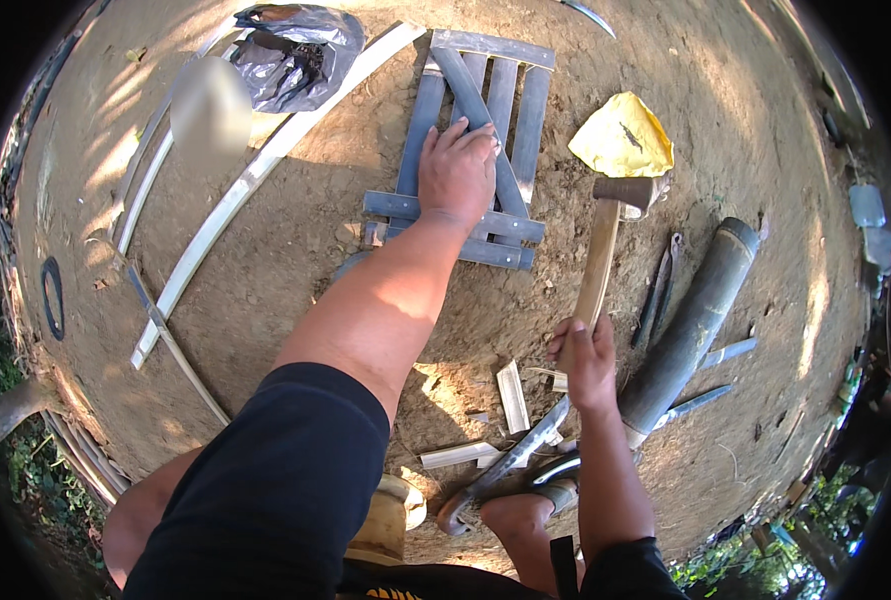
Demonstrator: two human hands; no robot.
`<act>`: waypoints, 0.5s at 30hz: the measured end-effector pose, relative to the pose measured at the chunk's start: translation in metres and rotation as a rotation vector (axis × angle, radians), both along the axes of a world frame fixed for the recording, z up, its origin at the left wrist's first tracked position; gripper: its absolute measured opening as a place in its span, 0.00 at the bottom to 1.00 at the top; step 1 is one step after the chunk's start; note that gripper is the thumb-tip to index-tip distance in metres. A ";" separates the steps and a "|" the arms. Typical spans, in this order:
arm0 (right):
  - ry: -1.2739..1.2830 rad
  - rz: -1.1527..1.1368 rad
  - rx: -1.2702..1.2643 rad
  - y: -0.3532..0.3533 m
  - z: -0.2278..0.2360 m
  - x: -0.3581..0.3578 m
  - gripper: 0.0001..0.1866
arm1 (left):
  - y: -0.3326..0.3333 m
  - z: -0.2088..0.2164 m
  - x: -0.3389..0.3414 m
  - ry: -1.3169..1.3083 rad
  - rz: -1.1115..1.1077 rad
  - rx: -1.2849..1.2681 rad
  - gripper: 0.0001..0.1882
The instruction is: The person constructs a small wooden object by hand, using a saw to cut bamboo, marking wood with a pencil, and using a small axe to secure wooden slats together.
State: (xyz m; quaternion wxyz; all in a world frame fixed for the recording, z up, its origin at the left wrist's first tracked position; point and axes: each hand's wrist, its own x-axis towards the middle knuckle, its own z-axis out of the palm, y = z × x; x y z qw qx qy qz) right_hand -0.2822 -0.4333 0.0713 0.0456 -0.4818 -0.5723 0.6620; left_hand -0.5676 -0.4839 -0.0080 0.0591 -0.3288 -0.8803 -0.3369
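A small dark slatted panel (pixel 531 120) lies on the dirt in front of me, its upright slats joined by crosspieces at both ends. One slat (pixel 468 80) runs diagonally across it. My left hand (pixel 458 170) presses down on this diagonal slat with its fingers curled over it. My right hand (pixel 587 365) is closed round the wooden handle of a hatchet (pixel 595 255). The hatchet's brown metal head is up near a yellow plastic sheet (pixel 620 140), on which small dark pieces lie, too small to name. The hatchet head is apart from the panel, to its right.
A thick dark bamboo tube (pixel 695 315) and pliers (pixel 657 285) lie at right. Near my foot are a curved machete (pixel 505 468) and pale offcuts (pixel 512 397). Long pale strips (pixel 235 195) and a black plastic bag (pixel 300 65) occupy the left. A curved blade (pixel 591 15) lies far ahead.
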 end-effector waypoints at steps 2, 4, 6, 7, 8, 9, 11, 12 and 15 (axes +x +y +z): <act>0.041 -0.024 -0.024 -0.026 0.006 -0.003 0.08 | -0.004 0.000 -0.002 -0.010 0.001 0.004 0.08; -0.009 0.061 -0.059 -0.038 0.016 -0.005 0.08 | -0.009 -0.002 -0.005 -0.004 0.006 0.000 0.08; -0.065 0.108 -0.050 -0.049 0.021 -0.010 0.08 | -0.012 -0.003 -0.008 0.001 0.005 -0.003 0.08; -0.093 0.131 -0.046 -0.053 0.021 -0.011 0.08 | -0.013 -0.004 -0.008 0.002 0.003 -0.003 0.08; -0.077 0.124 -0.093 -0.054 0.019 -0.012 0.07 | -0.013 -0.004 -0.008 0.004 0.001 -0.004 0.08; -0.074 0.114 -0.100 -0.056 0.017 -0.013 0.07 | -0.013 -0.005 -0.008 0.006 0.002 0.000 0.08; -0.066 0.096 -0.115 -0.060 0.015 -0.015 0.07 | -0.014 -0.005 -0.008 0.011 0.004 0.008 0.07; -0.059 0.095 -0.113 -0.060 0.016 -0.014 0.07 | -0.013 -0.006 -0.007 0.015 0.004 0.011 0.08; -0.045 0.106 -0.113 -0.059 0.019 -0.012 0.07 | -0.014 -0.006 -0.005 0.020 0.002 0.014 0.08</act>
